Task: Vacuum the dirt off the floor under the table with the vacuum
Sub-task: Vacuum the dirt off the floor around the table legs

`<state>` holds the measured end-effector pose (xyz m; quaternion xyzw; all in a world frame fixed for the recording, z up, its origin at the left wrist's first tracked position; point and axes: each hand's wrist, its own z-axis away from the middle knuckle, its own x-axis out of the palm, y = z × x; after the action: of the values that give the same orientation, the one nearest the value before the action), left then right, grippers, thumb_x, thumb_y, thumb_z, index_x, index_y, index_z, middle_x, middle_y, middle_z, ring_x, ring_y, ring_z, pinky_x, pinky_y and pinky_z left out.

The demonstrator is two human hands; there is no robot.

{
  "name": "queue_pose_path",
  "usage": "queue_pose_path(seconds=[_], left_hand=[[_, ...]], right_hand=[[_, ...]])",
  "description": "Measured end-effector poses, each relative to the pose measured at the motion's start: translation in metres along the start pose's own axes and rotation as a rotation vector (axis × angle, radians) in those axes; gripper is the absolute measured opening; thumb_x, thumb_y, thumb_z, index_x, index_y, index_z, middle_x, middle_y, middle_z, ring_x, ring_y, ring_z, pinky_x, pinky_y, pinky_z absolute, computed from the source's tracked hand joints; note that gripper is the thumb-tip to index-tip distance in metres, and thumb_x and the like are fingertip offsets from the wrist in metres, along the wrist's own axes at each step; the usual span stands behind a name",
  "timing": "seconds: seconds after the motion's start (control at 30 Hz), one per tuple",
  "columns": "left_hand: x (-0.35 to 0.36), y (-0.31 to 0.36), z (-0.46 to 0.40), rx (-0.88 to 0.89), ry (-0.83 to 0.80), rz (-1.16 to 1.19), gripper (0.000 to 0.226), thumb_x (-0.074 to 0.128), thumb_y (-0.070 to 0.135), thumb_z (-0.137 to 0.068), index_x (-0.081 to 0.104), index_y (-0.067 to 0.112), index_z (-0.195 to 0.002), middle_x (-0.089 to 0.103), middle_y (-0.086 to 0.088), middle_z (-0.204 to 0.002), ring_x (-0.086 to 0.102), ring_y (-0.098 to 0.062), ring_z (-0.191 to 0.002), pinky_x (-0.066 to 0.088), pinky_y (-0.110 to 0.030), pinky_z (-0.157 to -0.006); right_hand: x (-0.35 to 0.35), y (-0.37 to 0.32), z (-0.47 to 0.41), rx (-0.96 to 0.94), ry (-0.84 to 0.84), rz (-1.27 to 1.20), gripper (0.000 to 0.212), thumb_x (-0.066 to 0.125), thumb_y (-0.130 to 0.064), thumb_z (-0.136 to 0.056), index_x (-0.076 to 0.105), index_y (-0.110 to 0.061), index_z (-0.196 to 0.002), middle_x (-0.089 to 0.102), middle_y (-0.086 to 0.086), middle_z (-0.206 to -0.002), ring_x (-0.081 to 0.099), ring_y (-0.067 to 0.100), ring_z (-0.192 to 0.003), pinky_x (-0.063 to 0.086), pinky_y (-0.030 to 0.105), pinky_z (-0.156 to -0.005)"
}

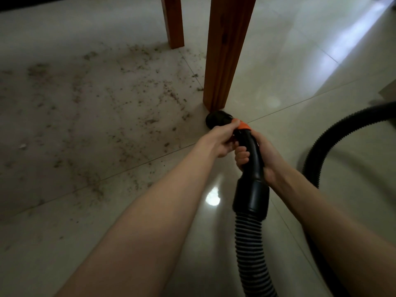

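I hold a black vacuum handle (255, 159) with an orange collar in both hands. My left hand (220, 140) grips it near the collar, just behind the round black nozzle (217, 119). My right hand (260, 159) wraps around the handle lower down. The nozzle sits low by the floor at the foot of the near wooden table leg (227, 52). Brown dirt (120, 99) is scattered over the pale tiles to the left of the nozzle, under the table.
A second wooden table leg (173, 22) stands farther back. The ribbed black hose (252, 249) runs down from the handle and loops across the floor on the right (334, 138). Glossy tiles (300, 61) with reflections lie to the right.
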<state>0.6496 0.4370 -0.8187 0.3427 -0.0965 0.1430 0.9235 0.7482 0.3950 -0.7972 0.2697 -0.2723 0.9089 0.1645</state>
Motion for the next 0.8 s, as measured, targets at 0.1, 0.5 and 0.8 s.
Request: queue_pose_path(seconds=[0.1,0.5,0.8], left_hand=[[0.001,-0.003,0.002,-0.014,-0.003,-0.005,0.045,0.058,0.03,-0.093,0.049,0.003,-0.128,0.054,-0.01,-0.088,0.051,-0.015,-0.065,0.047,-0.018,-0.049],[-0.03,0.011,0.003,0.039,0.095,0.148,0.051,0.059,0.022,-0.093,0.041,-0.002,-0.134,0.058,-0.022,-0.112,0.064,-0.028,-0.085,0.053,-0.035,-0.058],[-0.019,0.012,-0.01,0.075,0.088,0.085,0.041,0.054,0.02,-0.096,0.045,-0.005,-0.127,0.053,-0.021,-0.125,0.055,-0.033,-0.115,0.05,-0.039,-0.087]], right_hand=[[-0.003,0.0,0.004,0.024,-0.017,-0.065,0.046,0.042,-0.045,-0.096,0.047,-0.007,-0.071,0.044,-0.001,-0.042,0.043,0.007,-0.029,0.037,0.015,-0.029],[0.025,0.005,-0.008,-0.097,0.196,0.425,0.041,0.046,-0.043,-0.098,0.052,-0.002,-0.101,0.05,0.006,-0.054,0.05,0.014,-0.037,0.044,0.021,-0.037],[0.029,0.005,-0.007,-0.252,0.461,0.864,0.03,0.048,-0.034,-0.098,0.049,-0.004,-0.096,0.053,0.009,-0.069,0.054,0.016,-0.042,0.048,0.022,-0.039]])
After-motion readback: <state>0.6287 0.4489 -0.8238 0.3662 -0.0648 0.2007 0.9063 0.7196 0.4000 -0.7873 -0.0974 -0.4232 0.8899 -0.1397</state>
